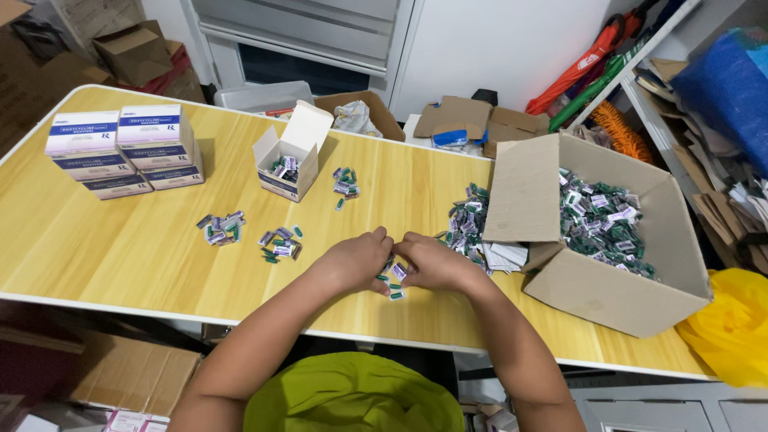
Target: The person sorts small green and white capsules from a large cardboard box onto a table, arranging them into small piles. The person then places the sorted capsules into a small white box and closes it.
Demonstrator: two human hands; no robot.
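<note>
My left hand (358,260) and my right hand (432,262) meet near the front edge of the wooden table (120,248). Both sets of fingers are curled over a small cluster of green and purple blister strips (395,278). A few strips stick out under the fingertips. A loose heap of the same strips (466,224) lies just right of my hands. Beyond it stands a big open cardboard box (608,300) holding many more strips. Further back sits a small open white carton (290,164) with strips inside.
Three small piles of strips (222,228), (280,242), (346,184) lie across the tabletop. Stacked white and blue cartons (124,150) stand at the far left. Cardboard boxes, folded umbrellas and a yellow bag (732,328) crowd the floor and shelves behind and right.
</note>
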